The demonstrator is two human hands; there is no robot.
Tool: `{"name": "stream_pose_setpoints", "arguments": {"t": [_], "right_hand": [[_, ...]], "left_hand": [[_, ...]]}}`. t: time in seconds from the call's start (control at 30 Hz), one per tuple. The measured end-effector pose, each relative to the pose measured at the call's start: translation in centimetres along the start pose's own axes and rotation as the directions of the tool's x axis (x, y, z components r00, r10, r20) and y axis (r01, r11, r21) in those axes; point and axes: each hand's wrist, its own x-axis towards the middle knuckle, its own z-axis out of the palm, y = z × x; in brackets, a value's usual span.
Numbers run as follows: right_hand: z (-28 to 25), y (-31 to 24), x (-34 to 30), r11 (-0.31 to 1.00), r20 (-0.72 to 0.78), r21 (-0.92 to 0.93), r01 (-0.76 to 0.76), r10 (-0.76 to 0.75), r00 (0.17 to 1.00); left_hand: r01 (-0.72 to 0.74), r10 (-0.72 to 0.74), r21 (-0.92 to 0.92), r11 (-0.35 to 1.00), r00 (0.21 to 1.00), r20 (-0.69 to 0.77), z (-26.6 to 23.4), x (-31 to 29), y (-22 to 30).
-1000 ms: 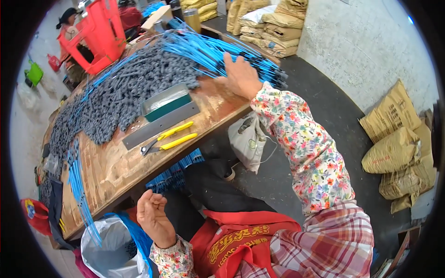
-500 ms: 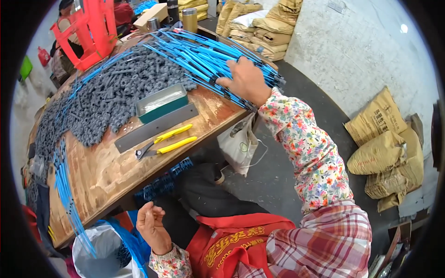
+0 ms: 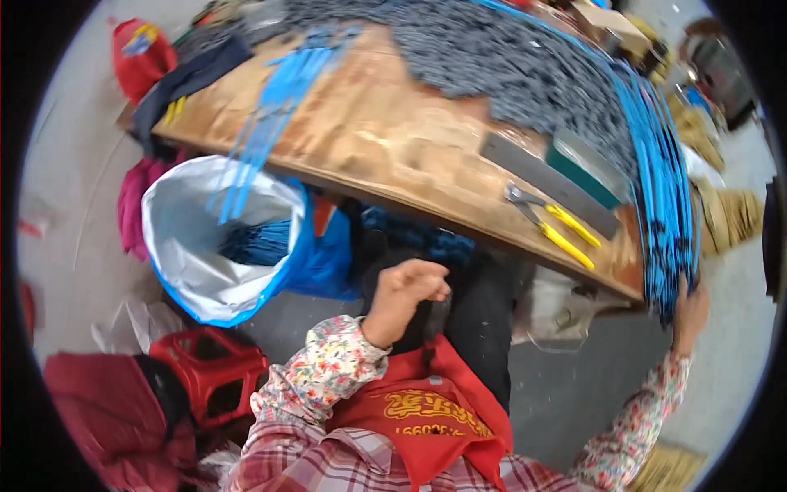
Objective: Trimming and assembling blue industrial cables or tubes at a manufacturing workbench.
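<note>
My left hand is above my lap, in front of the table edge, its fingers curled together. A dark, blurred piece shows just below its fingertips; whether they hold it is unclear. At the far right, my right hand reaches to the dark ends of a pile of thin blue rods, which overhang the table corner. Its fingers are blurred and partly hidden against the rod ends. Yellow-handled cutting pliers lie near the table's front edge, beside a flat grey metal bar and a green open box.
Small grey plastic parts are heaped across the back of the wooden table. More blue rods stick out over the left edge, above a white-lined blue bag with rods inside. A red stool stands at lower left.
The view has swung left, bringing the bag and stool into full sight. My right hand has moved from the top of the rod pile to its near ends; my left hand's fingers are more curled.
</note>
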Motion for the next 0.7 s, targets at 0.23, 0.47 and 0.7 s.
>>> {"name": "stream_pose_setpoints", "arguments": {"t": [0.23, 0.47, 0.7], "right_hand": [[-2.7, -3.7, -0.2, 0.996, -0.013, -0.086, -0.014, 0.013, 1.000], [-5.2, -11.5, -2.7, 0.876, -0.207, 0.425, 0.228, -0.151, 0.967], [-9.3, -23.1, -5.9, 0.546, -0.096, 0.796, 0.259, -0.308, 0.946]], "left_hand": [[-0.259, 0.263, 0.216, 0.941, 0.965, 0.009, -2.7, -0.7, 6.7], [-0.072, 0.816, 0.974, -0.213, 0.536, 0.218, -10.4, 4.1, 18.5], [0.193, 0.397, 0.823, 0.535, 0.802, -0.446, -25.0, 3.3, 22.0]]}}
